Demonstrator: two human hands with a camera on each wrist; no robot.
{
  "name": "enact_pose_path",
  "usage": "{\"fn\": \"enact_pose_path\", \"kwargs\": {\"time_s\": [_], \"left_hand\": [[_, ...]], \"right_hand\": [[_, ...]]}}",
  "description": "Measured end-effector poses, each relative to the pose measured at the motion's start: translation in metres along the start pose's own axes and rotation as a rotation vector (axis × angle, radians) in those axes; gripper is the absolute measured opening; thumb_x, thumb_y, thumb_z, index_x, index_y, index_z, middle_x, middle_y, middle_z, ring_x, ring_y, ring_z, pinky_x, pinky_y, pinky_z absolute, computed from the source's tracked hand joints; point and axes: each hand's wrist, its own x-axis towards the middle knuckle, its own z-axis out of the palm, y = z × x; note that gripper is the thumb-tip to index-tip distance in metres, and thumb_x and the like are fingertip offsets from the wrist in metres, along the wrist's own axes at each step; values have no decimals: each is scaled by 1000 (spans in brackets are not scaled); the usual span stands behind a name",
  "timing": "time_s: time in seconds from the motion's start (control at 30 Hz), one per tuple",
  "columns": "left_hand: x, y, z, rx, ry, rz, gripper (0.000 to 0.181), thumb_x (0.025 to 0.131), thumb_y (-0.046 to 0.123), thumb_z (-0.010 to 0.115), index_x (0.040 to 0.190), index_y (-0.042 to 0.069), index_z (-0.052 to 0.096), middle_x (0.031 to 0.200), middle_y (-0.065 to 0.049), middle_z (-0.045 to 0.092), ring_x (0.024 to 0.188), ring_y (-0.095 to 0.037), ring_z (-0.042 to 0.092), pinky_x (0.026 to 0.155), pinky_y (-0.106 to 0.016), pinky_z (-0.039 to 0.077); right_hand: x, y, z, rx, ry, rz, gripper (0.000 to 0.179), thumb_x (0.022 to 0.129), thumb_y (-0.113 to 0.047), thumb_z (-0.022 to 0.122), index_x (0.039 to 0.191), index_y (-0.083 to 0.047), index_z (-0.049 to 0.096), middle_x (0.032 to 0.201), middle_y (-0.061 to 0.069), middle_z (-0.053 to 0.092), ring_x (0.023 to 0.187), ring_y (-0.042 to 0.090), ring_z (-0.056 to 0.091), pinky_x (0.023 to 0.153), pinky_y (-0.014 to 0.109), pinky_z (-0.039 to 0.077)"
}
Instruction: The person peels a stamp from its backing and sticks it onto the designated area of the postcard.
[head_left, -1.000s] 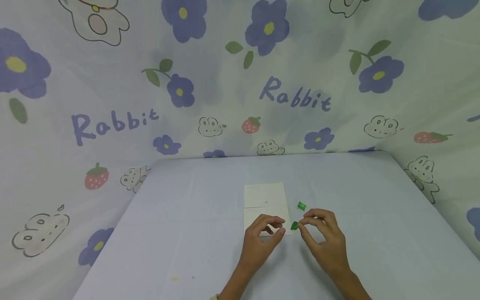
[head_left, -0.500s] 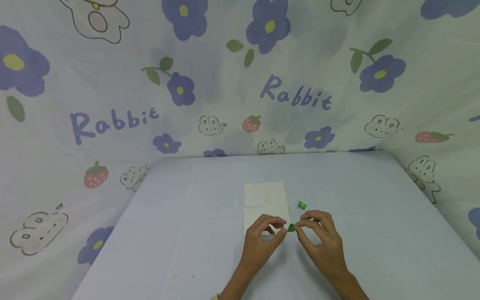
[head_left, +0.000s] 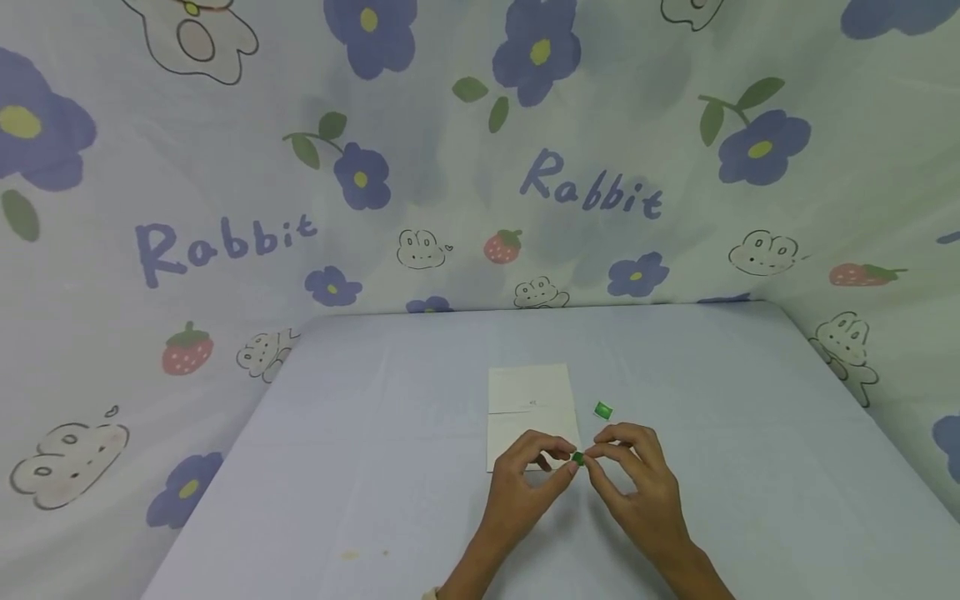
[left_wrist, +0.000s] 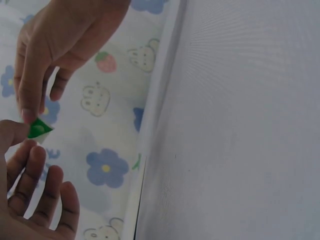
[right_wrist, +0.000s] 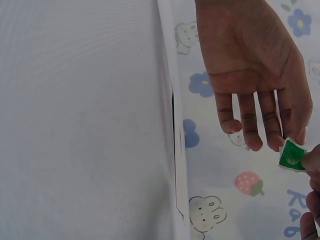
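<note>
In the head view, my left hand [head_left: 525, 479] and right hand [head_left: 637, 479] meet over the front right corner of a white sheet [head_left: 528, 390]. Between their fingertips is a small green square [head_left: 578, 458]. The right wrist view shows this square [right_wrist: 291, 155] with a white border and a paler mark in its middle; its exact kind is unclear. Both hands pinch it, one on each side, thumb against fingers. A second green square [head_left: 603, 410] with a pale border lies on the table beyond my right hand, beside the sheet.
The table [head_left: 390, 467] has a pale cloth with two small stains near the front left. A crease or slit crosses the white sheet. Behind and at the sides hangs a curtain [head_left: 442, 183] printed with rabbits, flowers and strawberries.
My right hand has moved left with the green square, bringing it to the left fingertips, which now pinch it too. The second square and the sheet have stayed put.
</note>
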Motion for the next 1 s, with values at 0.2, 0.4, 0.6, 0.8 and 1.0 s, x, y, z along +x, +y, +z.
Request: {"fn": "enact_pose_path", "kwargs": {"time_s": [0.2, 0.4, 0.6, 0.8, 1.0], "left_hand": [[0, 1, 0, 1, 10, -30, 11, 94, 18, 72, 105, 20, 70, 102, 4, 67, 92, -14, 64, 71, -32, 56], [-1, 0, 1, -19, 14, -81, 9, 94, 15, 72, 101, 20, 71, 101, 6, 66, 92, -16, 64, 71, -33, 57], [-2, -3, 0, -14, 30, -109, 9, 93, 18, 73, 102, 22, 73, 101, 9, 65, 93, -12, 64, 72, -30, 56], [-1, 1, -2, -34, 56, -134, 10, 92, 23, 75, 101, 24, 77, 101, 10, 63, 93, -13, 64, 73, -29, 54], [-2, 2, -3, -45, 55, -152, 8, 90, 25, 75, 98, 24, 78, 99, 10, 63, 91, -12, 63, 74, -29, 52]], "right_hand": [[2, 0, 1, -15, -7, -52, 31, 101, -28, 61, 86, -3, 71, 101, 13, 62, 98, 29, 54, 90, 17, 41], [3, -2, 2, 5, -13, -65, 29, 100, -28, 63, 89, -2, 71, 101, 14, 61, 98, 28, 54, 90, 17, 42], [-1, 1, 0, 78, -39, 9, 25, 97, -27, 68, 96, -3, 71, 106, 15, 60, 100, 25, 55, 92, 16, 43], [-5, 3, -8, 189, -190, 419, 12, 92, -4, 70, 100, -12, 73, 116, 1, 59, 103, 14, 56, 85, 18, 47], [-3, 2, -10, 413, -380, 863, 28, 102, -28, 61, 93, -5, 74, 116, 4, 62, 102, 21, 59, 86, 30, 52]]}}
